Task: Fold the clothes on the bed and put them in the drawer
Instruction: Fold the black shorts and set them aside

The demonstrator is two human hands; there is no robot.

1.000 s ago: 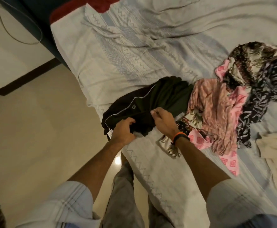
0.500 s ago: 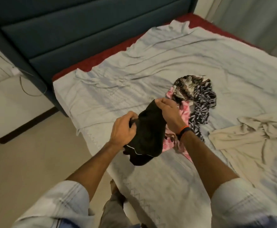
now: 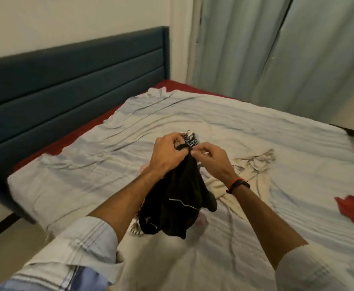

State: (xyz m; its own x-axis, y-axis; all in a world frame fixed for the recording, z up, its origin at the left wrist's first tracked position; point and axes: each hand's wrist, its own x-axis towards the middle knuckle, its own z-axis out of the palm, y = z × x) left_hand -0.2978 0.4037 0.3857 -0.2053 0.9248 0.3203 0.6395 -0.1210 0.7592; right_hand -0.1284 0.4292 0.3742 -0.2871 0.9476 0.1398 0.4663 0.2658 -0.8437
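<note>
A black garment with thin white piping point(image 3: 177, 206) hangs in the air above the bed point(image 3: 88, 171). My left hand point(image 3: 167, 154) grips its bunched top edge. My right hand point(image 3: 211, 162) pinches the same top edge from the right side. Behind my hands peeks a black-and-white patterned cloth point(image 3: 190, 137), and bits of pink cloth point(image 3: 201, 219) show under the black garment. A beige garment point(image 3: 253, 164) lies crumpled on the sheet to the right.
The bed has a wrinkled pale striped sheet and a dark blue padded headboard point(image 3: 67, 80) on the left. Pale curtains point(image 3: 277, 49) hang behind the bed. A red cloth point(image 3: 352, 208) lies at the right edge. Floor point(image 3: 4, 248) shows at lower left.
Both hands have lifted the black garment off the pile and higher above the bed, coming close together at its top edge. My view has tilted up toward the headboard and curtains.
</note>
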